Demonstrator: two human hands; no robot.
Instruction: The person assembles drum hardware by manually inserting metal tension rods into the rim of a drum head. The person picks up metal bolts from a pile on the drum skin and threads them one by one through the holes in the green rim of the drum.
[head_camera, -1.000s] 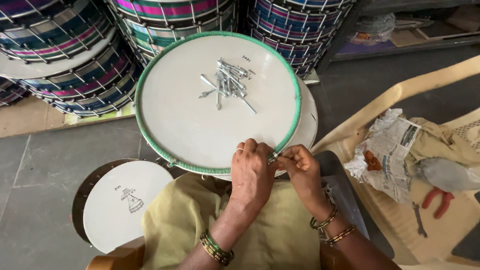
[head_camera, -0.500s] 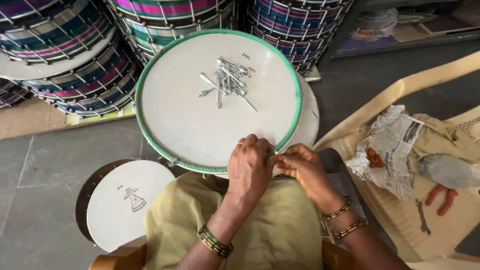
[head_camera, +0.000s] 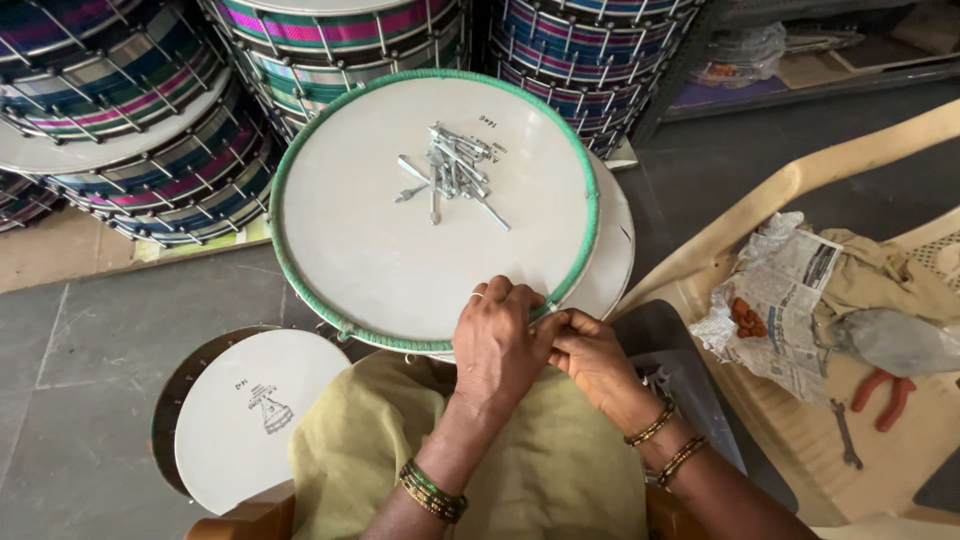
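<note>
A round white drum head with a green rim (head_camera: 300, 150) lies flat over my lap. A pile of several silver bolts (head_camera: 452, 172) rests near its middle. My left hand (head_camera: 497, 347) curls over the near edge of the green rim, fingers bent onto the white skin. My right hand (head_camera: 590, 355) presses against it from the right, fingertips pinched at the rim where the two hands meet. What the fingers pinch is hidden. Bangles sit on both wrists.
Stacks of striped drums (head_camera: 120, 130) stand behind. A second white drum head (head_camera: 255, 420) lies on the floor at lower left. To the right, a beige plastic chair (head_camera: 800, 190) holds crumpled newspaper (head_camera: 780, 300), red-handled pliers (head_camera: 885, 395) and a spanner (head_camera: 845, 430).
Both hands have slid a little to the left along the near rim and closed tighter together. The drum head has stayed in place.
</note>
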